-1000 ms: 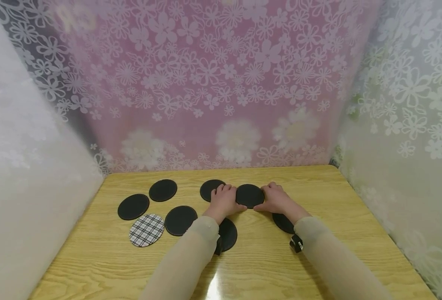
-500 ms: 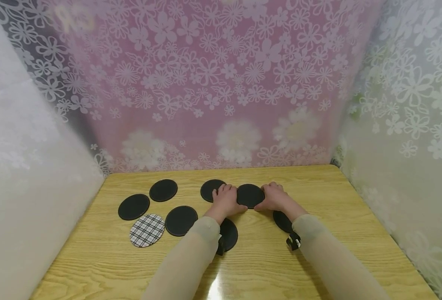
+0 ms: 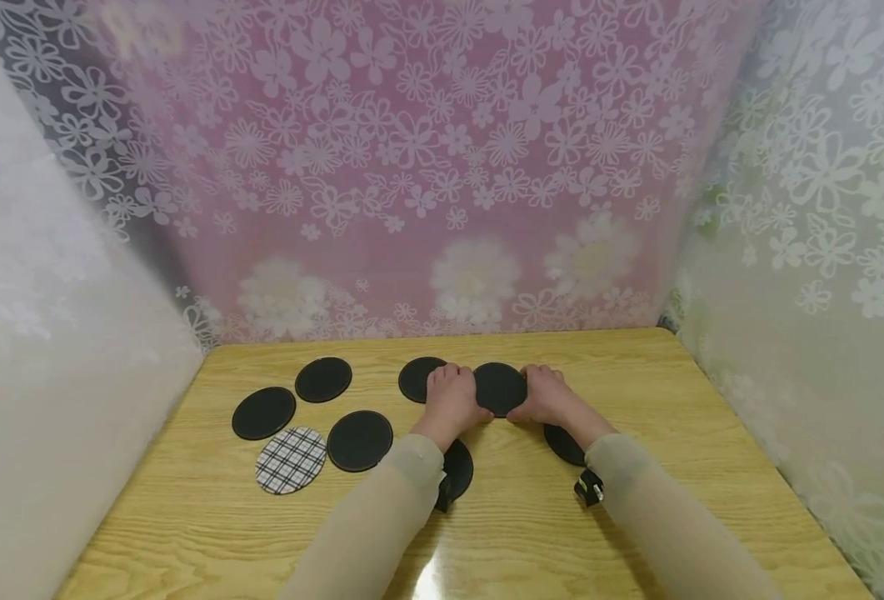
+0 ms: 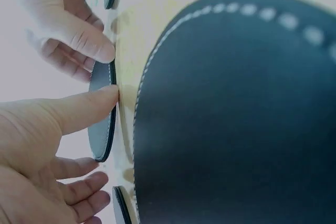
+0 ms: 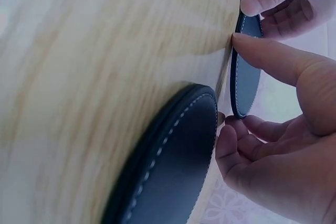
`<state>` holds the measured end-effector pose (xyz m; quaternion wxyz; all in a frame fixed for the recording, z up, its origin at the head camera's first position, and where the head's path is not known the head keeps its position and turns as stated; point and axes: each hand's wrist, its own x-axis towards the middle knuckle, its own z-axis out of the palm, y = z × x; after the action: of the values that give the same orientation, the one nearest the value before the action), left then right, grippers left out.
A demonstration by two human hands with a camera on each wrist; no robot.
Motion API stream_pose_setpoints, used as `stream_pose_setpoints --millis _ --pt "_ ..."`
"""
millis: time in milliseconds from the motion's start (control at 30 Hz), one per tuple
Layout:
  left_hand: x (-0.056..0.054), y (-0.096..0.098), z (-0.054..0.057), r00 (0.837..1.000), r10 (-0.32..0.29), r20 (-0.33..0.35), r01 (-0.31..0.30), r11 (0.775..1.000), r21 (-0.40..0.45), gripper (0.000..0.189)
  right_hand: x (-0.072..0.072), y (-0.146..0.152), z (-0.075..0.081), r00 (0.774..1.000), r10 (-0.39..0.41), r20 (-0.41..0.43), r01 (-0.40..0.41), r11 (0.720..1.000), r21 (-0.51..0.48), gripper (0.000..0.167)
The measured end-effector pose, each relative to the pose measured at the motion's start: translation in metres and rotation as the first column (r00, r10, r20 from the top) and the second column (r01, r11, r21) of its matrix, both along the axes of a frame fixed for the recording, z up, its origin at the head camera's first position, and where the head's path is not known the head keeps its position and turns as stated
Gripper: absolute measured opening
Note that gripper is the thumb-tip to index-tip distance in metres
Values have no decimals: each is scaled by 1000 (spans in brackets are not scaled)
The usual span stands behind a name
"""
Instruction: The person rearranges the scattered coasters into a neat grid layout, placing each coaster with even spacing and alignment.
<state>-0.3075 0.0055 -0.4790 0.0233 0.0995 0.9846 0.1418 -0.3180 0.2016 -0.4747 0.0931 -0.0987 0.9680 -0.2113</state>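
Between my two hands is a round black coaster with pale stitching along its edge. My left hand grips its left side, thumb at the near edge and fingers around the far side. On the opposite side my right hand holds it the same way, as the right wrist view shows from the side. The far edge of the coaster is tipped up off the table. Partly under my left wrist lies another black coaster, and one more black coaster is half hidden by my right forearm.
To the left lie a black-and-white plaid coaster and several black ones, including a near one and a far one. My left fingers overlap a black coaster at the back. Flowered sheets enclose the wooden table.
The far edge of the held coaster has risen slightly, and my hands still grip its sides. The other coasters stay where they were; the head view has shifted a little.
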Motion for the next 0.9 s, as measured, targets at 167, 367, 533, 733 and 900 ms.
stream_pose_setpoints --millis 167,367,533,733,900 --pt "3 6 -2 999 33 -23 -33 999 -13 75 0 0 -2 1000 -6 -10 6 1000 6 93" --pt "4 9 -4 999 6 -50 -7 1000 -12 77 1 6 -4 1000 10 -19 -10 999 -46 96" --pt "4 12 -5 998 -22 -61 23 999 28 80 2 19 -4 999 39 -25 -41 995 -89 96" --pt "1 18 -6 996 -38 -77 45 995 90 82 4 34 3 998 57 -16 -59 982 -178 93" --pt "-2 26 -6 994 -65 -88 75 990 119 80 3 46 3 998 59 3 -57 971 -233 92"
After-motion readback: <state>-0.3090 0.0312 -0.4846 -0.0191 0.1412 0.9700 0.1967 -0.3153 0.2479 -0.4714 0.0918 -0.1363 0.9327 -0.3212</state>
